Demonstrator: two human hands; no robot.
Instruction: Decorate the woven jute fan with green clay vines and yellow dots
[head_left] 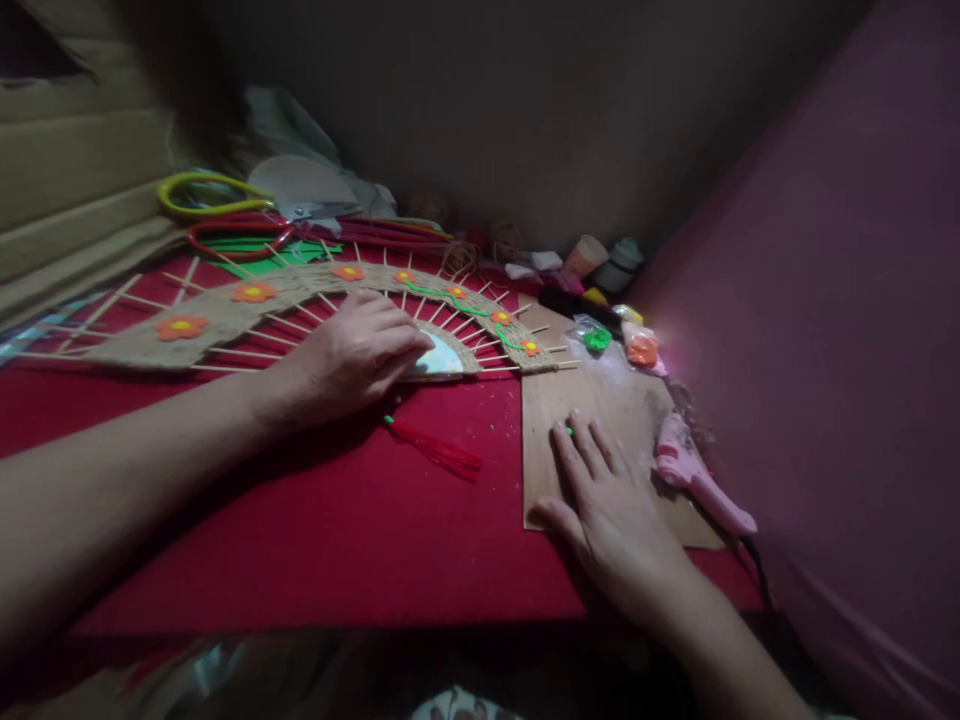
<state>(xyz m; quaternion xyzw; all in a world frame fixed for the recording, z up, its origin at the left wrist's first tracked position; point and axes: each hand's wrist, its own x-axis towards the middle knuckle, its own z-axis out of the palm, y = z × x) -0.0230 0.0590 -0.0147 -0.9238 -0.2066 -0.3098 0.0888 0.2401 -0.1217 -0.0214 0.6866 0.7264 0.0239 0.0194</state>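
A fan-shaped piece of woven twine on thin sticks lies on the red table, with orange clay flowers and a green clay vine along its band. My left hand rests on its lower middle, fingers bent together beside the pale center; what they hold, if anything, is hidden. Flat on a wooden board, my right hand has its fingers apart. A small bit of green clay shows at its fingertips. Below the fan lies a red tassel.
A pink glue gun lies at the board's right edge, its cord running down. Bagged green clay and orange clay sit behind the board. Large scissors, green sheets and twine lie at the back.
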